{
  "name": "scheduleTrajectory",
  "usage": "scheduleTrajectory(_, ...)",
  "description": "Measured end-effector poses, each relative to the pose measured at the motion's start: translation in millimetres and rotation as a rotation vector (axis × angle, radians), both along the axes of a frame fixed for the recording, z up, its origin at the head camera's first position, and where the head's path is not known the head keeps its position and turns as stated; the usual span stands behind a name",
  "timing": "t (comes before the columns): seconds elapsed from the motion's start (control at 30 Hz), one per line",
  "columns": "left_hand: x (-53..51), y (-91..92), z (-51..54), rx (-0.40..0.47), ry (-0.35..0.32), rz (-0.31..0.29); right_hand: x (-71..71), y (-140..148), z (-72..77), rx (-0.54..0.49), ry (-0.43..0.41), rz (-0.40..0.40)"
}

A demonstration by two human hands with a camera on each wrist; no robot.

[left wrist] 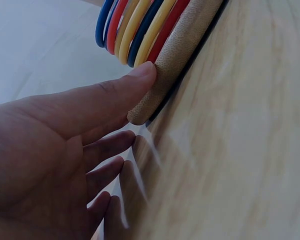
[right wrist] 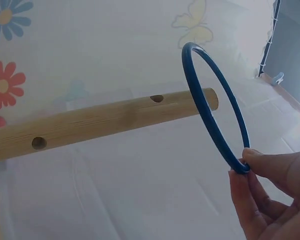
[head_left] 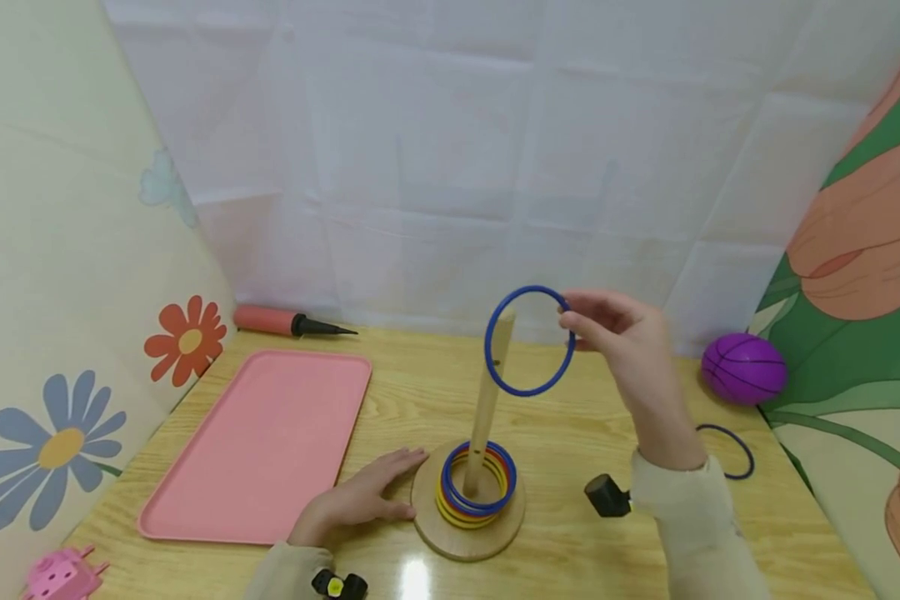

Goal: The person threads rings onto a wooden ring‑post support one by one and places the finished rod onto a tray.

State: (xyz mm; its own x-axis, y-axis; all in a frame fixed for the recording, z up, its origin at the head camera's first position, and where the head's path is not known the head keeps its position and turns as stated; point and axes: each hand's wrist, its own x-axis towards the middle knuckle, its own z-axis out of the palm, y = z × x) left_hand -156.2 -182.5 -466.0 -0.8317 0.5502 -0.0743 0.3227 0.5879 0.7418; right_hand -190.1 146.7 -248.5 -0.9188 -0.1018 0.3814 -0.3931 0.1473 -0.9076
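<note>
My right hand [head_left: 633,342] pinches a thin blue ring [head_left: 531,393] by its right edge, between thumb and fingertips. The ring is held up at the top of a wooden post [head_left: 486,400], whose tip shows inside the ring's outline. The post rises, leaning in the head view, from a round wooden base [head_left: 468,546]. Several blue, red and yellow rings [left wrist: 124,47] lie stacked around its foot. On the table beside the base lies my left hand [head_left: 367,492], fingers extended. Its thumb touches the base's edge in the left wrist view.
A pink tray [head_left: 270,450] lies at the left, with a red hand pump [head_left: 270,320] behind it. Another blue ring [head_left: 750,454] lies at the right, partly behind my right forearm, near a purple ball [head_left: 744,369]. A pink toy [head_left: 63,575] sits at the lower left.
</note>
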Motion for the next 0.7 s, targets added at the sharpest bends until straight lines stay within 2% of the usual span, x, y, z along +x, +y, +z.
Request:
scheduleTrajectory(0.23,-0.5,0.2,0.2,-0.001,0.000,0.005,-3.0,-11.2,0.5,-0.041,-0.024,0.025)
scheduleTrajectory(0.47,0.3,0.3,-0.9,0.010,-0.008,0.012,-7.4,-16.3,-10.5,0.032,-0.050,0.026)
scheduleTrajectory(0.7,0.8,0.6,-1.3,0.007,-0.007,0.011,-9.2,-14.6,-30.8,0.136,-0.110,0.023)
